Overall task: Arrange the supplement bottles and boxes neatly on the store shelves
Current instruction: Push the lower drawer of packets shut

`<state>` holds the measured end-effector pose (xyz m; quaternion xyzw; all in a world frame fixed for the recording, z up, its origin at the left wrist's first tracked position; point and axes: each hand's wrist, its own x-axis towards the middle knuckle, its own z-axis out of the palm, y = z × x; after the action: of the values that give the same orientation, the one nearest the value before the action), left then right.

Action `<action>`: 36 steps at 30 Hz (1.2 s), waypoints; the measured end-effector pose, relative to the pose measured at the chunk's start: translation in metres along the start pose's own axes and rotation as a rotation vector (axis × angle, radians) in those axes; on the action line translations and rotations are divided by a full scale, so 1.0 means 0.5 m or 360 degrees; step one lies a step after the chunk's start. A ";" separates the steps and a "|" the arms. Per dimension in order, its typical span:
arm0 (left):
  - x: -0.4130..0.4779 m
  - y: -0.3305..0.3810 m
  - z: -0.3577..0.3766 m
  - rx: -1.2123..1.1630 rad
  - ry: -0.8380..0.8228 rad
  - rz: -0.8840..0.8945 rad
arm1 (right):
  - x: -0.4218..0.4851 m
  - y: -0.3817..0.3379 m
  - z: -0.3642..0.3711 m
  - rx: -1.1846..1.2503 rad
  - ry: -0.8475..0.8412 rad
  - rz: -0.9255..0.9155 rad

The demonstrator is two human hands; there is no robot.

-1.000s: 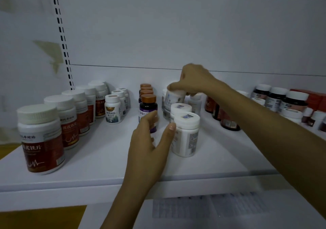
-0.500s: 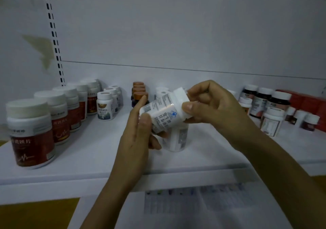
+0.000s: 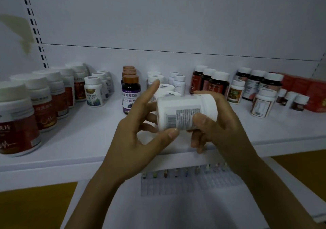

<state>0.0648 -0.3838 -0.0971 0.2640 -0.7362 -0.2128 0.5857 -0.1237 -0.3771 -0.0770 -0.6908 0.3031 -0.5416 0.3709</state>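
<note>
A white supplement bottle [image 3: 185, 110] lies on its side in the air in front of the shelf [image 3: 88, 140], cap to the right, barcode facing me. My right hand [image 3: 217, 123] grips its cap end, thumb on the label. My left hand [image 3: 137, 128] holds the base end between thumb and fingers, index finger raised. Behind it stand more white bottles [image 3: 167, 87] in a row, partly hidden.
Red-labelled white jars [image 3: 44, 103] line the shelf's left. Purple-labelled bottles with copper caps [image 3: 130, 93] stand in a file at centre. Dark bottles [image 3: 218, 84], small jars and red boxes [image 3: 314, 93] fill the right. A lower white shelf [image 3: 176, 202] carries a printed sheet.
My right hand lifted a white bottle from the row and brought it forward. Both hands have since turned it to lie flat with the barcode up, and the view shifted left.
</note>
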 end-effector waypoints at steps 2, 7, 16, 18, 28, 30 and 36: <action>0.000 0.001 0.002 0.0003 0.0040 -0.0033 | -0.007 0.002 -0.001 -0.0013 -0.0030 -0.0078; 0.000 0.005 0.005 0.0023 0.0028 0.0009 | -0.021 0.007 -0.007 0.0033 -0.0079 -0.0121; -0.005 0.004 0.012 0.0007 -0.0086 0.0059 | -0.018 0.000 -0.012 -0.0046 -0.0020 0.0023; -0.003 0.006 0.012 -0.0021 -0.0055 0.0033 | -0.020 -0.006 -0.011 -0.0073 -0.0030 -0.0090; 0.066 0.007 -0.024 0.0429 -0.0081 0.0105 | 0.060 -0.064 -0.019 -0.0005 0.0117 -0.0083; 0.110 -0.004 -0.046 0.0636 -0.0047 0.0171 | 0.108 -0.076 -0.026 -0.0002 0.0232 -0.0037; 0.166 -0.064 -0.078 0.0944 -0.0050 0.0161 | 0.263 -0.087 -0.050 -0.0273 0.0193 0.0162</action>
<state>0.0928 -0.4616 -0.0460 0.3830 -0.7874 0.0370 0.4816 -0.1170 -0.4661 0.0319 -0.6697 0.4047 -0.5350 0.3185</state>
